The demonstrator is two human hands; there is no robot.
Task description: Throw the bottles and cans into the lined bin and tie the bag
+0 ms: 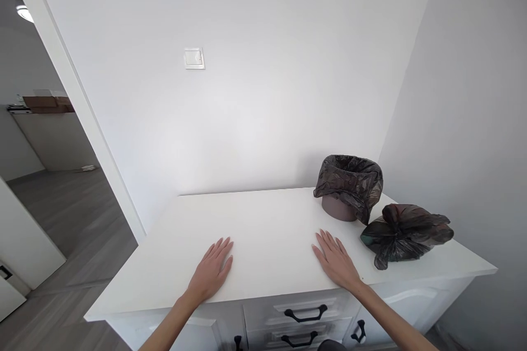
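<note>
Both hands flat on the white cabinet top [267, 214], palms down, fingers extended and slightly spread, nothing held.

Left hand [212, 271]: resting near the front edge, fingertips toward the wall, forearm entering from below. Empty, fully open, in contact with the bare top only.

Right hand [337, 263]: same pose, angled slightly leftward, wrist just above the front edge. Empty, fully open.

Nearest things, relative to the right hand:
- Small bin [340, 208] lined with a black bag [349, 181], just beyond the fingertips and a little to the right; liner folded loosely over the rim, upright.
- Tied black rubbish bag [405, 233], to the right of the right hand, near but apart from it, lying on the top close beside the bin; contact between the two cannot be told.

Nothing near the left hand.

Risks, judged:
- Small, light-looking bin: likely to slide or tip toward the wall if nudged by a forward sweep of the right hand.
- Loose liner: may pull off the rim if caught by fingers.
- Tied bag not far from the right-hand end of the top: sideways push could roll it off.
- Knot appears closed; contents unseen, so weight unknown.

Below the front edge: drawers with black handles [305, 315]. Open doorway to the left; wall switch [194, 58] above.
</note>
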